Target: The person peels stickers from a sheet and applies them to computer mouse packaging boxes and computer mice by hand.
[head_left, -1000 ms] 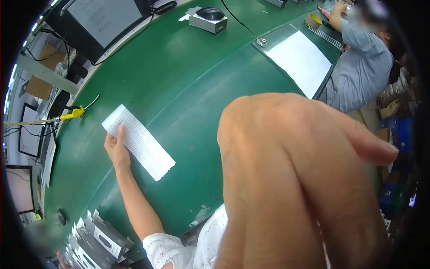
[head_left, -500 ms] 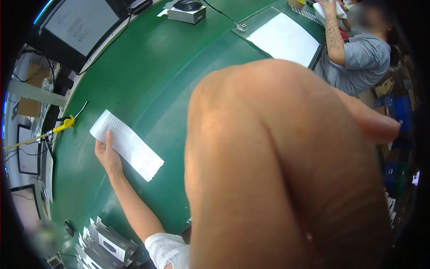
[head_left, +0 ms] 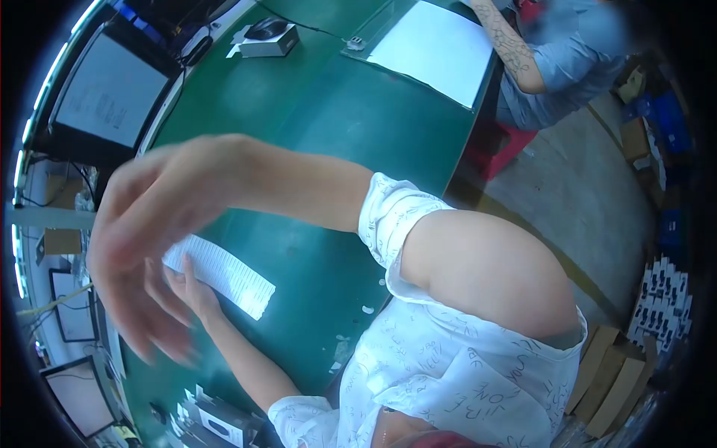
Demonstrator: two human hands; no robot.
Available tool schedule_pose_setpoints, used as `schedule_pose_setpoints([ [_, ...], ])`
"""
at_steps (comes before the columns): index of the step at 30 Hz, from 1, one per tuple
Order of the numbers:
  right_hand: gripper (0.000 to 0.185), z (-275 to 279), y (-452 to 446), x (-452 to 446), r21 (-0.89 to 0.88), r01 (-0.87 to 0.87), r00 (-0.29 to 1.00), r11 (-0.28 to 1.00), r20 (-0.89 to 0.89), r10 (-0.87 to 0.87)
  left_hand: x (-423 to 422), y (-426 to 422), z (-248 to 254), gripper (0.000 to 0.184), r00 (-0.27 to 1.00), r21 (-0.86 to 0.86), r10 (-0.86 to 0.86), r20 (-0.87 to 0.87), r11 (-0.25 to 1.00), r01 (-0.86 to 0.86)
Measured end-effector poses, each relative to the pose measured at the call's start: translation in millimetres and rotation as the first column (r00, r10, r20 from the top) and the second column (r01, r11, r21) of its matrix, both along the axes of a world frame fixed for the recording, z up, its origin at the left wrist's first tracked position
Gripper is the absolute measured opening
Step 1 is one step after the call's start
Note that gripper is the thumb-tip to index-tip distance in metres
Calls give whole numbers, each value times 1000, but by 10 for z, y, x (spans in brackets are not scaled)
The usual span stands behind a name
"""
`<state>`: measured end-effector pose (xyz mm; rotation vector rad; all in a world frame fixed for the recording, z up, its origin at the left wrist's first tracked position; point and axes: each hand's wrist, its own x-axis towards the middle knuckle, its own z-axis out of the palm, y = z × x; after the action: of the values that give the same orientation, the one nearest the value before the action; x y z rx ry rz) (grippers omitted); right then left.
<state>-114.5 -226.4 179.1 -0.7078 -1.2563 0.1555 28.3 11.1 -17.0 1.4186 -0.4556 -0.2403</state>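
My left hand point(head_left: 196, 290) holds a long strip of printed paper point(head_left: 237, 278) by its near left end, with the thumb on top. The strip, covered in fine rows of text, slants over the green table. Close to the camera, my right hand point(head_left: 153, 239) hangs above and in front of the left one, blurred by motion. Its fingers point downward, loosely apart, and nothing shows in them. It hides the far left end of the paper.
A black mouse point(head_left: 267, 28) sits on a small box point(head_left: 270, 43) at the back. A large white sheet point(head_left: 429, 52) lies near a seated person point(head_left: 560, 67). A monitor point(head_left: 112, 89) stands at left. Boxes point(head_left: 216, 422) are stacked at the lower left; cartons point(head_left: 612, 381) stand on the floor.
My right hand has swung from right in front of the camera to the left, over the paper. The view has shifted, showing more of my shirt and the floor. My left hand keeps the strip.
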Motion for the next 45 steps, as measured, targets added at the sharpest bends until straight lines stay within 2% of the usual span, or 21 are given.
schedule_pose_setpoints([
  [2, 39, -192, 137, 305, -348, 479, 843, 806, -74, -533, -117, -95, 104, 49, 1000, -7, -1, 27, 1000, 1],
  [3, 49, -482, 229, 554, -469, 756, 544, 456, 64, -837, -115, -66, 68, 53, 998, -16, 63, 18, 998, -63],
  [5, 76, -1318, 459, 1016, -489, 829, -103, -273, 346, -932, -142, -19, 66, 56, 990, -59, 139, 13, 989, -138],
  [7, 82, -1705, 561, 997, -683, 665, -83, -302, 334, -939, -155, -16, 74, 62, 977, -40, 210, 44, 977, -209],
  [11, 78, -1877, 608, 744, -681, 608, 320, 409, -262, -911, -378, -173, 180, 66, 990, -30, 141, 1, 990, -141],
  [12, 64, -1877, 638, 733, -666, 696, 264, 268, -111, -958, -357, -185, 130, 67, 991, 8, 127, 48, 992, -128],
  [15, 49, -2103, 748, 814, -447, 885, 76, 130, -137, -988, -432, -253, 144, 68, 990, 71, 104, 93, 991, -111],
  [17, 42, -2015, 692, 732, -473, 866, 91, 163, -172, -981, -512, -326, 234, 68, 974, 171, 194, 120, 962, -212],
  [19, 40, -2025, 661, 745, -436, 882, 81, 180, -236, -968, -805, -475, 538, 64, 546, 247, 245, 801, 695, -675],
  [21, 38, -2015, 636, 733, -467, 859, 112, 209, -228, -967, -1551, -699, 1286, 61, 728, 159, 40, 684, 966, -202],
  [22, 36, -2022, 633, 724, -497, 836, 135, 231, -222, -966, -1940, -740, 1577, 57, 761, 132, -132, 635, 989, 61],
  [23, 36, -2036, 650, 726, -502, 831, 145, 237, -216, -966, -2340, -684, 1805, 58, 789, 147, -469, 398, 881, 450],
  [24, 35, -2043, 667, 727, -481, 851, 135, 212, -188, -973, -2386, -829, 1916, 59, 359, 278, -677, 643, 643, 714],
  [26, 33, -2037, 659, 711, -455, 873, 119, 178, -156, -981, -2830, -1007, 1974, 47, 120, 233, -777, 617, 326, 916],
  [29, 33, -2023, 608, 654, -473, 867, 117, 154, -107, -987, -2934, -1045, 1896, 14, 183, 150, -751, 634, 352, 924],
  [31, 32, -2035, 632, 669, -484, 863, 122, 142, -73, -990, -2866, -1050, 1888, 40, 140, 118, -854, 501, 228, 966],
  [35, 32, -2029, 654, 671, -514, 822, 183, 244, -166, -969, -2858, -1117, 1768, 34, 279, -29, -839, 467, 301, 953],
  [37, 31, -1955, 627, 638, -541, 807, 198, 236, -128, -972, -2794, -1063, 1692, 29, 145, -149, -874, 463, 85, 985],
  [39, 31, -1995, 619, 669, -556, 796, 210, 238, -116, -971, -2691, -1008, 1924, 16, 250, -51, -864, 438, 253, 966],
  [43, 31, -1921, 622, 630, -578, 752, 292, 316, -138, -946, -2748, -946, 1892, 19, 260, -202, -928, 265, 210, 957],
  [45, 32, -1926, 609, 622, -609, 721, 285, 331, -175, -943, -2733, -897, 1951, 20, 78, -338, -986, 146, 24, 941],
])
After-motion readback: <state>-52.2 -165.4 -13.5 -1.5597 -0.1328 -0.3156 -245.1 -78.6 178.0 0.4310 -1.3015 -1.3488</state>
